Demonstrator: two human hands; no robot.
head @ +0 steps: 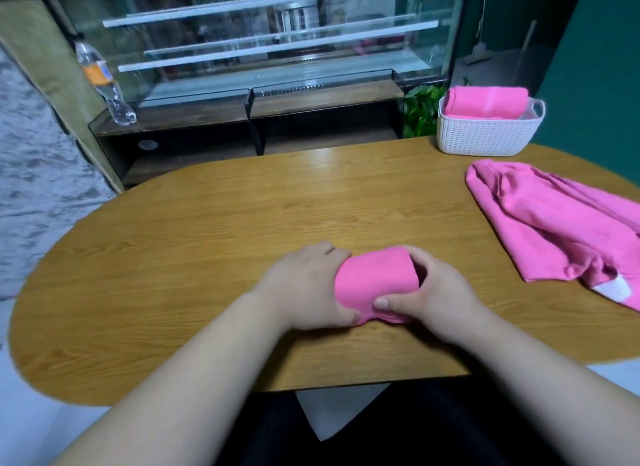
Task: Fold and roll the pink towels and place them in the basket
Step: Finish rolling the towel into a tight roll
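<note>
**Both hands clasped around a rolled pink towel at the near edge of the table**

A rolled pink towel (377, 282) lay on the wooden table (207, 230), close to its near edge and a little right of the middle. The left hand (304, 289) gripped the roll's left end, its fingers curled over the top and its thumb pressed against the near lower edge. The right hand (436, 292) clasped the right end in the same way, its thumb laid across the near edge of the roll, almost touching the left thumb. Both hands were closed on the towel, which rested on the tabletop.

At the far right corner of the table stood a white basket (485, 133), with rolled pink towels (485, 101) showing above its rim. Just in front of the basket, toward the right edge, a loose pink towel (554, 223) lay crumpled and unfolded, well apart from the hands. Beyond the table stood a glass display case (270, 49), and a plastic bottle (104, 84) leaned at its left end.
</note>
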